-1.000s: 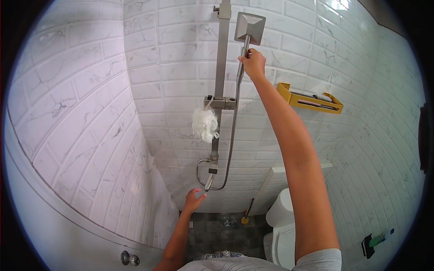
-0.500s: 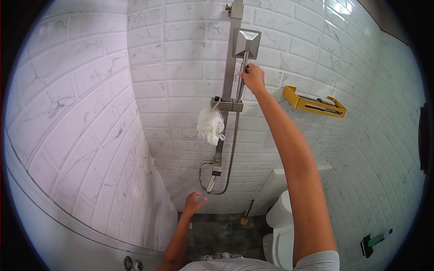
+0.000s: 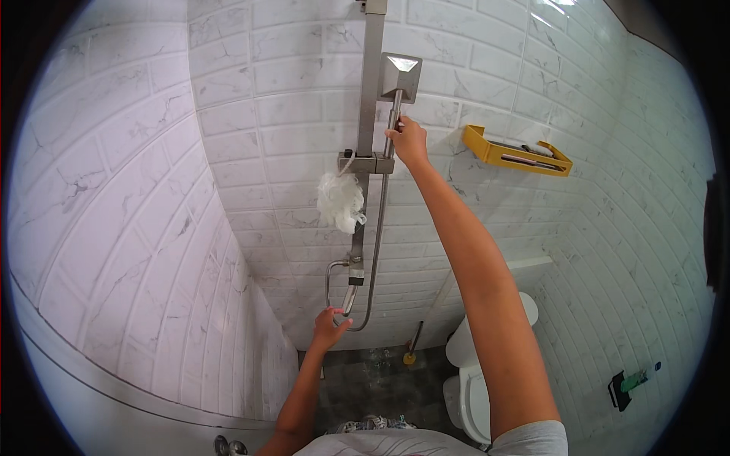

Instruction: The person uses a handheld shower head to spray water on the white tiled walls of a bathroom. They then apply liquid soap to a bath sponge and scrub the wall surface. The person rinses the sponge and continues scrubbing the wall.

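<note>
My right hand [image 3: 409, 141] is closed around the handle of a square chrome hand shower [image 3: 401, 76]. The shower sits upright in a holder [image 3: 366, 163] on a square metal riser bar [image 3: 372, 91]. From it a metal hose [image 3: 378, 251] hangs down and loops below the bar. My left hand [image 3: 328, 332] is at the bottom of that loop, by the slim metal spout [image 3: 350, 298]. Its thumb and fingers are apart; whether the fingertips touch the spout or hose I cannot tell. A white bath puff [image 3: 341, 201] hangs by a cord from the holder.
A yellow wall shelf [image 3: 517, 156] with small items is right of my right forearm. Lower right stands a white toilet [image 3: 477, 403]; a brush with a yellow base [image 3: 410, 357] is beside it. A black holder with a green bottle [image 3: 633, 384] is on the right wall.
My left hand has come up to the spout and hose loop. My right hand keeps its grip on the hand shower. The whole view has shifted slightly.
</note>
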`<state>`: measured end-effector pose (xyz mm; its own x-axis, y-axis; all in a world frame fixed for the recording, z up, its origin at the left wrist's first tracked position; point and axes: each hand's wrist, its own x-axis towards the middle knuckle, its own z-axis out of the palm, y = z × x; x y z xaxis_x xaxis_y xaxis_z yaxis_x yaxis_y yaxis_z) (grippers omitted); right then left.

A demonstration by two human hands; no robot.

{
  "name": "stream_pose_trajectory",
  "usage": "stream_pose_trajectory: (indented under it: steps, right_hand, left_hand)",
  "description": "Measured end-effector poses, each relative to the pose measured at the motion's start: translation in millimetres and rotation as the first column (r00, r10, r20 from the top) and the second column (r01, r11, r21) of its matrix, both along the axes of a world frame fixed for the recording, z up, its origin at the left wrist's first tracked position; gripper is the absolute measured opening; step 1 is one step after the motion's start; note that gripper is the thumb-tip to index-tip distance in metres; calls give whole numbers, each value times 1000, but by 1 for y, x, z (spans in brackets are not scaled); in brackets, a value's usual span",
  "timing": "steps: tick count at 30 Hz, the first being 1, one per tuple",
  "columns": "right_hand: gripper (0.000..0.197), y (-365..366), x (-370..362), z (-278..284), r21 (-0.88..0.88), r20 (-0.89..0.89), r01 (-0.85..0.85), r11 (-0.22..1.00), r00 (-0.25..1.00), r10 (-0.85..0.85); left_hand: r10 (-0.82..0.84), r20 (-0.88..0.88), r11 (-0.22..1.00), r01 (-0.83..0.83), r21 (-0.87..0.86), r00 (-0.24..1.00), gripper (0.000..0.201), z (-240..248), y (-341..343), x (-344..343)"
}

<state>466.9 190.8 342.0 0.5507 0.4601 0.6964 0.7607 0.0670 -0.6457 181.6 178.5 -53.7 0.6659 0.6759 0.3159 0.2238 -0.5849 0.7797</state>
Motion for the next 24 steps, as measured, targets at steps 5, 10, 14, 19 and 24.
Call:
stream_pose_trajectory:
  steps: [5, 10, 14, 19, 24]
  right_hand:
    - [47, -25, 1, -61, 224, 108, 77, 972, 989, -103]
    - [15, -91, -43, -199, 2, 18, -81, 997, 997, 81]
    - [44, -165, -32, -311, -284, 51, 21, 959, 999, -7]
    - [36, -249, -34, -300, -202, -146, 119, 972, 978, -150]
    - [34, -270, -56, -287, -222, -246, 89, 971, 958, -144]
  left_hand:
    - [71, 73, 992, -78, 95, 995, 50, 27, -16, 24]
    - [104, 269, 985, -137, 105, 957, 59, 55, -24, 44]
    - [125, 433, 937, -249, 243, 893, 72, 122, -1, 71]
    - [169, 494, 819, -400, 410, 853, 80, 218, 46, 116]
    - [169, 511, 887, -356, 294, 843, 51, 253, 96, 119]
